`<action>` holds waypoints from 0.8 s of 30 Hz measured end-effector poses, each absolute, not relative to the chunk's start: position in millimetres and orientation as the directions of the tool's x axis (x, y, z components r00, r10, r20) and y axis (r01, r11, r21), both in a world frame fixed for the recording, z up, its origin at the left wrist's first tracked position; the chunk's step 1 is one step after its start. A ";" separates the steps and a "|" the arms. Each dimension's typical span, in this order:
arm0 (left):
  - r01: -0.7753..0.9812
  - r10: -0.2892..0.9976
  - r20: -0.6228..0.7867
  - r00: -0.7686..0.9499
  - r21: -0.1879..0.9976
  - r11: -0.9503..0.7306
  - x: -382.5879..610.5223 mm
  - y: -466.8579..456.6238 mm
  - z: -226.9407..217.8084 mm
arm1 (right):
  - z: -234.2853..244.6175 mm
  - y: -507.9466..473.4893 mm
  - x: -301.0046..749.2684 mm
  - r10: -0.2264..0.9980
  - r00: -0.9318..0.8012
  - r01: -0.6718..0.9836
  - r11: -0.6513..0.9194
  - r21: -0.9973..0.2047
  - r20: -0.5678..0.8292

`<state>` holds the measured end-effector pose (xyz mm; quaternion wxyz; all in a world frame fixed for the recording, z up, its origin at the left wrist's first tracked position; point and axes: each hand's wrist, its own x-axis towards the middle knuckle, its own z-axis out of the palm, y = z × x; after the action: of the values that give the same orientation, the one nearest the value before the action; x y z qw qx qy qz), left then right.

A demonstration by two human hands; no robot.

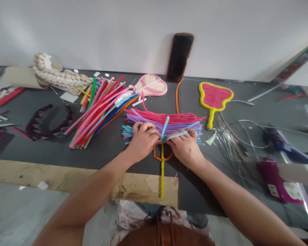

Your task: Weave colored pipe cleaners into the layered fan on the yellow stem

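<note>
My left hand and my right hand meet at the middle of a fanned layer of pink, purple and light blue pipe cleaners, pinching it between their fingers. A light blue pipe cleaner stands up between my hands. Below them, an orange twisted loop lies on the dark tabletop, with a yellow twisted stem running toward me over the table's edge. A large pile of multicoloured pipe cleaners lies to the left of my left hand.
A yellow-rimmed pink fan and a pink-and-cream fan lie beyond my hands. A phone leans against the wall. Thin wires and a blue glue gun are at right; a shell-covered piece is at back left.
</note>
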<state>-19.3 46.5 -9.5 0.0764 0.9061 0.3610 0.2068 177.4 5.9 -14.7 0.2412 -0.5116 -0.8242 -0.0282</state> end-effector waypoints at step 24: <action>0.601 0.738 0.354 0.575 0.429 -0.674 -17.1 44.5 -5.1 | -11.1 7.3 174.4 0.819 -0.348 0.791 0.518 -0.326 0.457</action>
<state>-17.1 44.5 -5.1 0.1318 0.8776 0.3814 0.2589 174.4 7.3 -11.1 0.2925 -0.4905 -0.8205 0.0239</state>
